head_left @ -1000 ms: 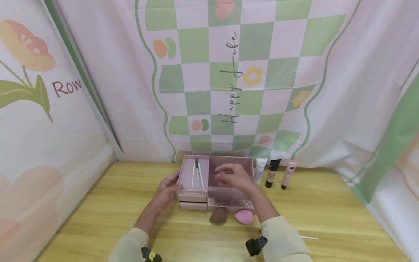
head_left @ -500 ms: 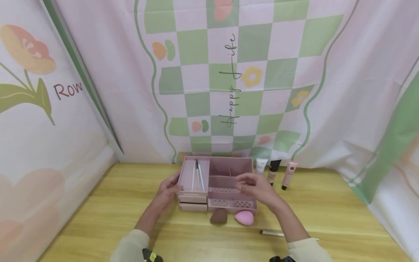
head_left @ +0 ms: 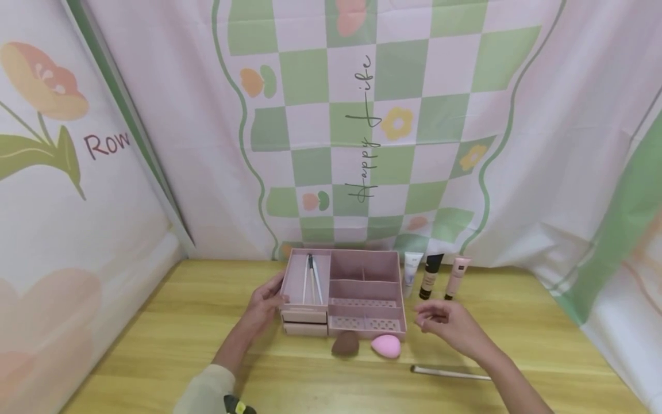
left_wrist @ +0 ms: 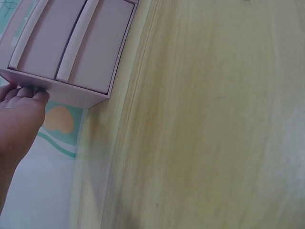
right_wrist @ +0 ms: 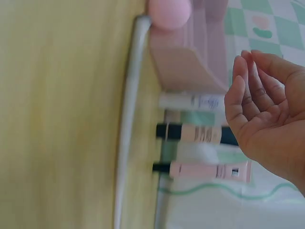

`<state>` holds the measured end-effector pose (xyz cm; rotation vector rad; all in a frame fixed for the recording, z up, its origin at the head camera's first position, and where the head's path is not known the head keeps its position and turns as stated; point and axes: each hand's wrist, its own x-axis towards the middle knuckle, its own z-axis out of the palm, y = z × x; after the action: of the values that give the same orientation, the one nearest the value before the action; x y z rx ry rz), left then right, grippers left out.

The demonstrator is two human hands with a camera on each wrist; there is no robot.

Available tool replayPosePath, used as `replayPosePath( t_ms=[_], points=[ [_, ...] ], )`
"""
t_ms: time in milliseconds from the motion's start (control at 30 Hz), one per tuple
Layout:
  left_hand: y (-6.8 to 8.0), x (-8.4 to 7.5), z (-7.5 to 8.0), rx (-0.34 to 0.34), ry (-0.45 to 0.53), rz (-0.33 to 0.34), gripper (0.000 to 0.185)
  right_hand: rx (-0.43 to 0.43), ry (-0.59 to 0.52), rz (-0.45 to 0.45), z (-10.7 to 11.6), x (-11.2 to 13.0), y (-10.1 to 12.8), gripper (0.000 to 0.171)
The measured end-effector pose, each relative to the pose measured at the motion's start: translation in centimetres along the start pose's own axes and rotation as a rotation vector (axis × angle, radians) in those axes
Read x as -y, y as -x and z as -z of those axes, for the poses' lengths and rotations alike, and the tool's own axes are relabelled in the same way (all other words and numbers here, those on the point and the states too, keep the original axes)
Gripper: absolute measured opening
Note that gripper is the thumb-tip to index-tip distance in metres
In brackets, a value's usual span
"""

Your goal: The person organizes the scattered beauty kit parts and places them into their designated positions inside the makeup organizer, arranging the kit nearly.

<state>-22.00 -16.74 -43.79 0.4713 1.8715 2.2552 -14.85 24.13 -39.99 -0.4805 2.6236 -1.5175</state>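
Note:
My left hand (head_left: pixel 266 302) holds the left side of a pink makeup organizer (head_left: pixel 306 309), its thumb at the front top corner and its other fingers along the outer wall; the left wrist view shows this hand (left_wrist: pixel 21 119) beside the two drawer fronts. Slim makeup brushes (head_left: pixel 312 282) lie in the organizer's left top tray. My right hand (head_left: pixel 455 328), loosely bent and holding nothing, hovers right of the organizer. Below it on the table lies a white-handled makeup brush (head_left: pixel 450 374). A brown makeup sponge (head_left: pixel 345 344) and a pink makeup sponge (head_left: pixel 387 346) sit before the organizer.
Right of the organizer stand a white tube (head_left: pixel 411 270), a black-capped foundation tube (head_left: pixel 430 277) and a pink tube (head_left: pixel 458 276). Printed curtains (head_left: pixel 207 172) close off the back and left of the wooden table (head_left: pixel 336 385).
My right hand has moved from over the organizer's compartments rightward and toward me, past its right edge, uncovering them. My left hand has stayed at the organizer's side.

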Motion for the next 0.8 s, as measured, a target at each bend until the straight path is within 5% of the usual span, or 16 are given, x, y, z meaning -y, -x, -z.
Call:
replayPosePath(
  t_ms=[267,800],
  points=[
    [0.0,-0.1,-0.1,0.0,-0.013,-0.009,0.073,-0.014,0.145,0.033,1.7,-2.3,2.5,0.031],
    [0.1,-0.2,0.0,0.014,0.004,0.009,0.075,0.225,0.192,-0.067,3.2,-6.1,4.9,0.035]
  ],
)
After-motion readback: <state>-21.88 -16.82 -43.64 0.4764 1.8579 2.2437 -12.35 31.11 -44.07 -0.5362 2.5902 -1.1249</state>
